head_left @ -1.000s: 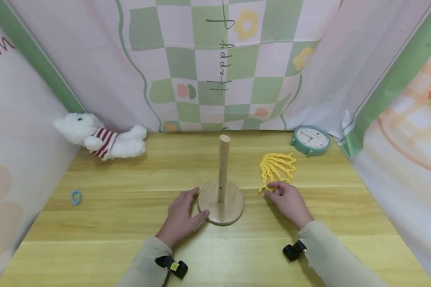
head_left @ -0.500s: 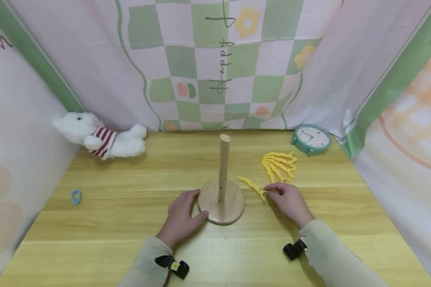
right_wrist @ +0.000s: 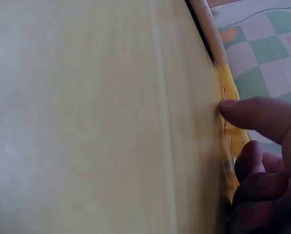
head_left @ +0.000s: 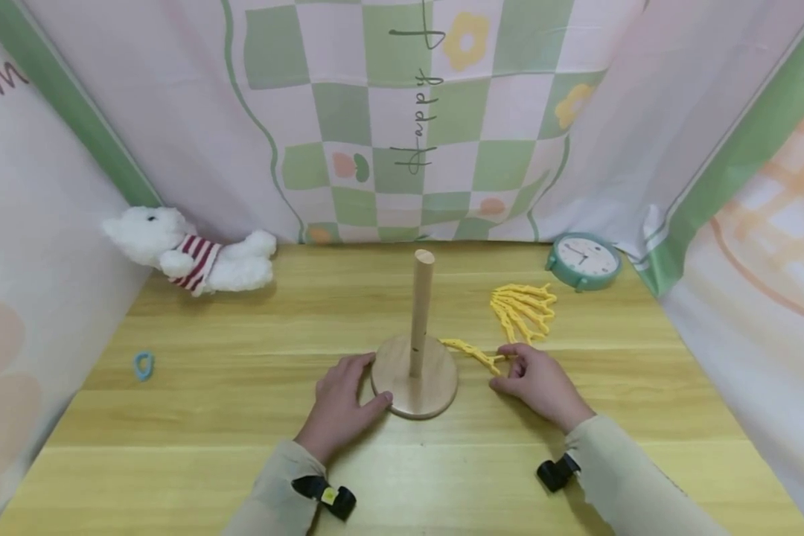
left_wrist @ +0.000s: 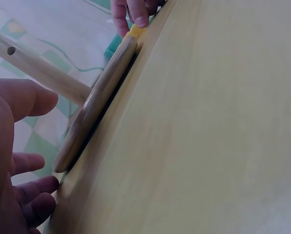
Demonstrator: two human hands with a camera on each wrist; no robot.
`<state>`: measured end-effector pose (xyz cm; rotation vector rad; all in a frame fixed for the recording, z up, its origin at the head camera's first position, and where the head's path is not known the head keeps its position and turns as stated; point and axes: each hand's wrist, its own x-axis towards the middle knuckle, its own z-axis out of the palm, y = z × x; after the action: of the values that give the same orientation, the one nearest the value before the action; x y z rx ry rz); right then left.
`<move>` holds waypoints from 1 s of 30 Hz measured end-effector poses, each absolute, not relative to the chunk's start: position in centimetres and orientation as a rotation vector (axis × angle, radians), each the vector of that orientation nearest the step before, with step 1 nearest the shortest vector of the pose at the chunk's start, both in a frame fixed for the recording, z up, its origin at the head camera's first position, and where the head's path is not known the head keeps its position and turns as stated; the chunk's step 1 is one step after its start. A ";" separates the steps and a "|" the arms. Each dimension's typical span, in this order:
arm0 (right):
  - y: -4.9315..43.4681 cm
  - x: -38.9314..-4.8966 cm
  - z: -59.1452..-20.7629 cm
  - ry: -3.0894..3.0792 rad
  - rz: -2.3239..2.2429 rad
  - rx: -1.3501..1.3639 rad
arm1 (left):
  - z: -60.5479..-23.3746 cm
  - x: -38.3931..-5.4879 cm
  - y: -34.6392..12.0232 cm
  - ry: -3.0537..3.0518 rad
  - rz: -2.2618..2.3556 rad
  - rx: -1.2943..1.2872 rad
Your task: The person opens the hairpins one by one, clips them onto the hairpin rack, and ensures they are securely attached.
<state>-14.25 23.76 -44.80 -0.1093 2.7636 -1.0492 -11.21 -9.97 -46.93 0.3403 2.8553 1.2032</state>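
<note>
A wooden stand with an upright pole (head_left: 421,313) on a round base (head_left: 391,372) occupies the middle of the table. My left hand (head_left: 340,402) rests at the base's left edge, thumb and index finger spread along it, the other fingers loose. Right of the stand lies a forked yellow plastic branch (head_left: 472,351), its thin end at the base's rim. The right hand (head_left: 539,383) is at its forked end, index finger by the upper prong and thumb apart below; exact contact is hard to tell. Several similar yellow branches (head_left: 522,307) lie fanned out just beyond it.
A green alarm clock (head_left: 584,260) lies at the back right. At the back left lies a white plush toy (head_left: 197,253) in a striped top. A small blue ring-shaped piece (head_left: 144,365) is on the left. A patterned curtain (head_left: 402,119) hangs behind the table.
The right hand has drawn one yellow branch from the fan to the left, turning it towards the stand's base. Its thumb and index finger have since parted. My left hand stays at the base.
</note>
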 end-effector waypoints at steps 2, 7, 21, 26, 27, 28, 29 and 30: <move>23.7 -14.3 -44.8 2.779 -1.025 -0.114 | -47.1 -11.3 -9.9 2.865 1.188 0.345; 23.6 -14.2 -44.9 2.799 -1.024 -0.138 | -47.7 -11.7 -9.7 2.901 1.147 0.372; 23.3 -12.5 -44.4 2.869 -1.243 -0.124 | -47.6 -12.8 -8.6 2.932 1.107 0.386; 22.6 -11.5 -44.1 2.828 -1.357 -0.128 | -47.5 -13.0 -8.7 2.938 1.075 0.363; 22.5 -11.3 -44.1 2.833 -1.373 -0.131 | -47.4 -13.0 -8.7 2.941 1.064 0.360; 22.4 -11.2 -44.0 2.840 -1.385 -0.141 | -47.3 -13.0 -8.8 2.944 1.052 0.361; 22.3 -11.1 -44.0 2.843 -1.394 -0.150 | -47.2 -13.0 -8.8 2.944 1.046 0.361; 22.3 -11.1 -43.9 2.846 -1.400 -0.157 | -47.1 -13.0 -8.8 2.946 1.038 0.363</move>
<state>-11.08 22.29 -43.91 -0.1571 2.8459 -1.4003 -13.01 -8.81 -47.15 0.3635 2.9456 1.0377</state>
